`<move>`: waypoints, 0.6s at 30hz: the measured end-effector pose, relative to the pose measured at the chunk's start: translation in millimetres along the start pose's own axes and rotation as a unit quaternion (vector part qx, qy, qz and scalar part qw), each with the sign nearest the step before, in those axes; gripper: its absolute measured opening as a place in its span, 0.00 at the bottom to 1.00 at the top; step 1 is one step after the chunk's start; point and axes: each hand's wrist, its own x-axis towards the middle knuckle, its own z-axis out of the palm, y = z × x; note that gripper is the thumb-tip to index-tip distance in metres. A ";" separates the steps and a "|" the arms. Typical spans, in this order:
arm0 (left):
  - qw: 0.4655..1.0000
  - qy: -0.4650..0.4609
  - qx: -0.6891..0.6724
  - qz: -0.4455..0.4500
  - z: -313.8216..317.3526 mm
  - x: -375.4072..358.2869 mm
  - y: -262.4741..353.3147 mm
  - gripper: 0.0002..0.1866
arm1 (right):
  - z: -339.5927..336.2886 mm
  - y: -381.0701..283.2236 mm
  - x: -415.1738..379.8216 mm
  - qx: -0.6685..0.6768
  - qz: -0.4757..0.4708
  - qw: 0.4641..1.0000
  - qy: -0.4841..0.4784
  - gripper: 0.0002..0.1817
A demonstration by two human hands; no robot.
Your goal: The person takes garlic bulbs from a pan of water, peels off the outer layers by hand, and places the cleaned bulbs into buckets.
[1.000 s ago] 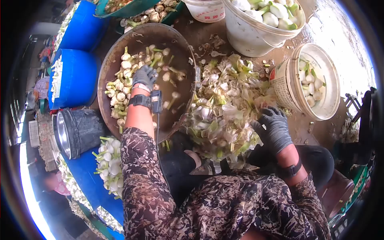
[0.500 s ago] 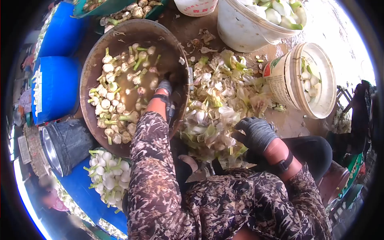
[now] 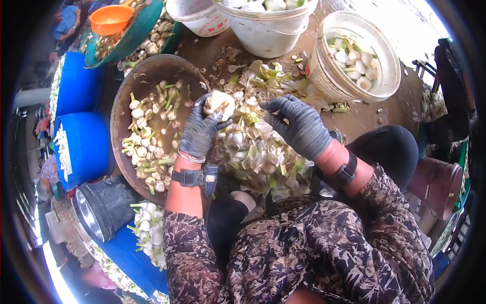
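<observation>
My left hand, in a grey glove, grips a garlic bulb with brownish-white skin above the right rim of the basin. Facing it is my right hand, also gloved, its fingers curved and apart with nothing visible between them. A gap separates the right fingertips from the bulb. Murky water and many unpeeled bulbs with green stems fill the wide brown basin on the left. Below and between both hands spreads a heap of loose garlic peelings.
White bulbs sit in the tilted white bucket at right. Another white bucket and a smaller one stand behind. Blue tubs, a black bucket and stacked garlic line the left. A person is far back left.
My left hand has come up out of the basin water with a garlic bulb. My right hand has risen from near my knee toward it. The camera view has shifted.
</observation>
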 end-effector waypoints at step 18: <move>0.978 0.039 0.173 0.107 130.5 -75.6 -33.8 0.26 | -34.4 6.0 -43.5 -0.117 -0.028 0.990 0.077 0.06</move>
